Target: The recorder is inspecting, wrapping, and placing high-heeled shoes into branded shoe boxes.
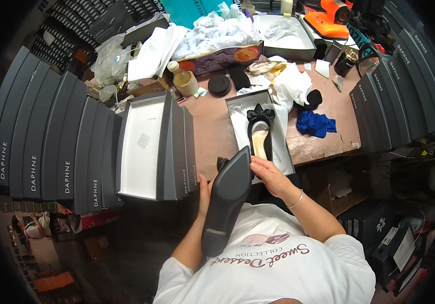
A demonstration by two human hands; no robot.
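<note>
A black pointed flat shoe (pixel 226 200) is held up in front of my chest, its dark sole facing me and its toe pointing away. My left hand (pixel 205 195) grips it from the left side, with the fingers mostly hidden behind the shoe. On the right, my right hand (pixel 273 177) closes its fingers on the shoe near the toe. Just beyond, a matching black shoe with a bow (pixel 261 120) lies sole down in an open grey shoebox (pixel 234 105) lined with white tissue paper (pixel 278 137).
Rows of grey shoeboxes stand at left (pixel 55 137) and right (pixel 402 96). An upturned open box (pixel 140 147) shows its white inside. Behind are a carton of crumpled paper (pixel 215 60), a glue bottle (pixel 184 81), a round black lid (pixel 220 86), a blue cloth (pixel 316 124) and an orange tool (pixel 326 24).
</note>
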